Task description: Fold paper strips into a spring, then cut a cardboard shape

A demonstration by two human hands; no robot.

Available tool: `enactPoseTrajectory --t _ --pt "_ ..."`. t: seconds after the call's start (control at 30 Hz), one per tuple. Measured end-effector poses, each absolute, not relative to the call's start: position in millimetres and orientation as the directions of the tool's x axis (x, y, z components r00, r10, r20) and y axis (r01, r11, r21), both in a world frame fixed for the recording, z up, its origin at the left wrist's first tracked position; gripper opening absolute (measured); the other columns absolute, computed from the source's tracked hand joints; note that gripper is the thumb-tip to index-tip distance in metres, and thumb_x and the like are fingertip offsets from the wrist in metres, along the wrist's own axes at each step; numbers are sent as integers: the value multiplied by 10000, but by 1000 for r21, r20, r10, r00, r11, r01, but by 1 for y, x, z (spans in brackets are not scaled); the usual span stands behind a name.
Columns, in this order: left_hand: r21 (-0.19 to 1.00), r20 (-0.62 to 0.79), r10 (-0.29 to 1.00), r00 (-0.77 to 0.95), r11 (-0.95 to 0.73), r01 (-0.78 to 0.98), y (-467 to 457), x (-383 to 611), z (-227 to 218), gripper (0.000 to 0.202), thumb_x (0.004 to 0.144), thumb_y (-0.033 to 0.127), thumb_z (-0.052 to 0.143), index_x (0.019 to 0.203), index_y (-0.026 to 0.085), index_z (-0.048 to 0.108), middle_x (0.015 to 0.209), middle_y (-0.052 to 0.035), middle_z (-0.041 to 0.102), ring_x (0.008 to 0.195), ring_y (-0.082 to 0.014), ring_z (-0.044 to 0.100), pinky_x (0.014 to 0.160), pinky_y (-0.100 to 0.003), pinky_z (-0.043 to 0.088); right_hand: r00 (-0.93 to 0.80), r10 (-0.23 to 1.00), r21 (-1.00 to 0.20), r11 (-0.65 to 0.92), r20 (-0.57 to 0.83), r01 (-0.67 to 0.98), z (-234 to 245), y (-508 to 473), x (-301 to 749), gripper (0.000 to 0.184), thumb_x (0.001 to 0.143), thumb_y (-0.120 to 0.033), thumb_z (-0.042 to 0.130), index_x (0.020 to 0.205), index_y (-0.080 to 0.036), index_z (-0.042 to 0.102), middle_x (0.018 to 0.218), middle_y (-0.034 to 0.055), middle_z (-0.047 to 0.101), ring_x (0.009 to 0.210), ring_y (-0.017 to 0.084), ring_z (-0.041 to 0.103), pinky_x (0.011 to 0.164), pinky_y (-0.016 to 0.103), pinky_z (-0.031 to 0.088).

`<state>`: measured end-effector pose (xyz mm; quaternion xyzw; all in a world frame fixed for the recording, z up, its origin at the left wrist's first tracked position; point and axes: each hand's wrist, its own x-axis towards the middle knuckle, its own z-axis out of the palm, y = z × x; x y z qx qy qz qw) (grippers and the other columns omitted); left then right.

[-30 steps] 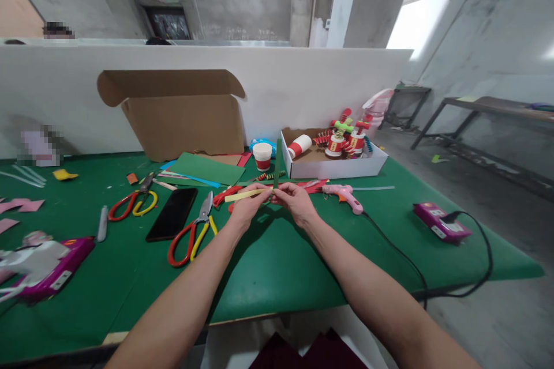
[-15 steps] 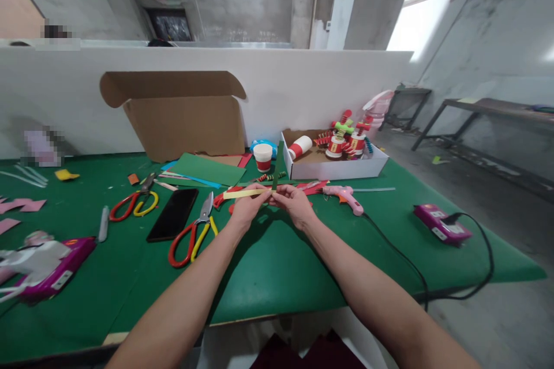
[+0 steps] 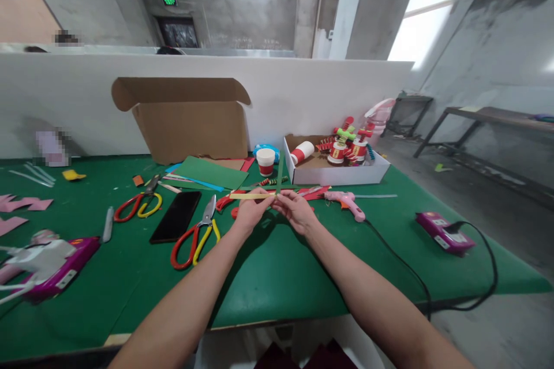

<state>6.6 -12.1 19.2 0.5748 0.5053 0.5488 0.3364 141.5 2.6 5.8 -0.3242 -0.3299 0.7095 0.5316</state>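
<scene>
Above the green table, our left hand and right hand pinch a yellow strip and green strip.

Forearms converge forward, left hand and right hand pinching side by side.

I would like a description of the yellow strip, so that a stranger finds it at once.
Over the green table, the left hand and right hand come together. From there, the yellow strip runs leftward across the left hand. It lies nearly level, whereas the neighbouring green strip stands upright.
</scene>
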Motion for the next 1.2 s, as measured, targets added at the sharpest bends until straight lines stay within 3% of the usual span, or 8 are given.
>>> enactPoseTrajectory --t 0.37,0.6,0.87,1.03,1.2 --pt "976 215 970 -115 -208 70 -12 7 18 271 641 422 715 645 188 580 588 40 556 590 -112 501 571 -219 413 -139 990 -925 -16 40 -379 5 2 139 384 523 -402 838 742 -194 600 677 -20 659 624 136 638 693 306 562" --pt "982 166 985 -38 -169 -82 -10 7 16 300 585 393 756 739 160 646 657 4 632 624 -132 568 612 -255 464 -127 982 -947 93 137 -306 9 2 142 353 541 -392 820 726 -204 586 668 -27 642 637 145 624 723 321 542" --pt "971 224 974 -37 -227 -80 -12 7 19 311 582 382 760 801 176 681 748 -13 662 671 -142 584 640 -271 474 -142 960 -954 206 240 -216 17 -1 146 262 598 -388 777 743 -210 650 691 2 666 675 177 616 713 326 519" --pt "970 220 975 -41 -223 -99 -15 6 24 304 569 365 770 793 174 691 715 -10 661 634 -128 559 620 -262 467 -114 940 -940 303 322 -156 21 -4 147 153 631 -337 726 731 -233 675 748 6 681 736 191 619 763 334 513" --pt "968 220 974 -49 -224 -111 -15 6 22 293 564 380 778 748 168 691 652 2 637 595 -113 533 577 -241 446 -122 942 -945 295 313 -144 21 -4 148 166 617 -329 738 729 -227 670 741 5 675 717 181 610 746 322 511"
